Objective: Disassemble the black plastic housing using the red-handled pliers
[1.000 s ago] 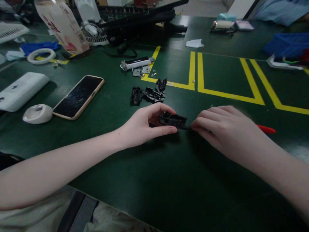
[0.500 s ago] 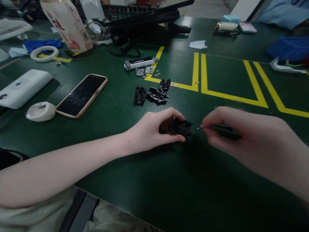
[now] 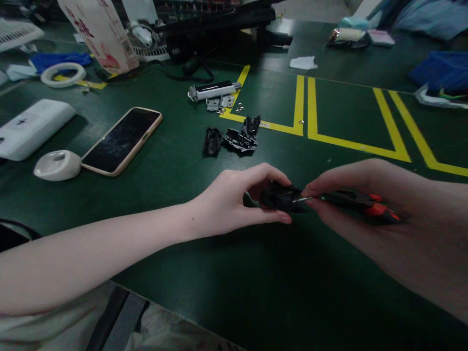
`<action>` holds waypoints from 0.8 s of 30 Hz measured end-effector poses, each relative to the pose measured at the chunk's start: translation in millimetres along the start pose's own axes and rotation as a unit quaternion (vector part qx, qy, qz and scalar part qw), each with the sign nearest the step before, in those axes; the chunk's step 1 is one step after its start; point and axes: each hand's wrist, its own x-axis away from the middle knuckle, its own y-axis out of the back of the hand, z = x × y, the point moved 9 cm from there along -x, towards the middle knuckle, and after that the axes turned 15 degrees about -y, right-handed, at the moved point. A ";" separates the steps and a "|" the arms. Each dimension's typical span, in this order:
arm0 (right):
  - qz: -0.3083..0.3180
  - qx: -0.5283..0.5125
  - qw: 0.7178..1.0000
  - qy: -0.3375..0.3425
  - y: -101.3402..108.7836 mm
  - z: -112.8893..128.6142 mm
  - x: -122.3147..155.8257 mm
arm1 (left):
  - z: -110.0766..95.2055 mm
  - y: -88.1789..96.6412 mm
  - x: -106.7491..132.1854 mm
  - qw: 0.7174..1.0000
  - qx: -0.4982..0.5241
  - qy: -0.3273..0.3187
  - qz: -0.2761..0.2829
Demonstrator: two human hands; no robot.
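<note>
My left hand (image 3: 244, 197) grips a small black plastic housing part (image 3: 280, 196) between thumb and fingers, just above the green table (image 3: 219, 282). In my right hand (image 3: 373, 195) is a screwdriver (image 3: 347, 199) with a black and orange-red handle, pinched near its thin metal shaft. The tip of that shaft reaches the right end of the housing part; whether it sits inside is too dark to tell. Beyond my left hand lie similar black plastic pieces (image 3: 239, 140) and another black piece (image 3: 212, 142).
Behind the pieces are a white-and-black cylindrical device (image 3: 212, 90), metal brackets (image 3: 220, 103) and small rings (image 3: 239, 107). A phone (image 3: 122, 140), white ring-shaped object (image 3: 57, 165) and white box-like device (image 3: 35, 128) lie left. Yellow tape (image 3: 360, 146) marks the table.
The screwdriver's tip has come to the black housing part, closing the gap between them. My left hand and the part have shifted slightly right, and more of the orange-red handle shows.
</note>
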 end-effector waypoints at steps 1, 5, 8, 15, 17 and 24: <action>-0.010 0.006 1.000 -0.001 1.2 1.1 1.3 | -0.9 -0.3 0.0 1.000 0.000 -0.005 -0.002; -0.033 0.020 0.999 -0.006 3.5 4.4 8.9 | -3.4 -2.5 0.7 1.000 0.000 -0.014 -0.003; -0.043 0.023 0.998 -0.031 3.6 0.5 12.9 | -4.3 -4.2 1.3 1.000 -0.002 -0.013 0.000; -0.010 -0.001 1.000 -0.018 -3.5 7.6 8.2 | -4.0 -6.9 0.9 1.000 -0.007 -0.006 0.010; -0.003 0.006 1.000 -0.022 -3.7 7.7 6.9 | -4.0 -7.5 0.9 1.000 -0.010 0.000 0.014; 0.017 0.011 0.998 -0.058 -3.1 3.2 11.8 | -5.3 -6.7 1.9 0.999 -0.029 0.009 0.016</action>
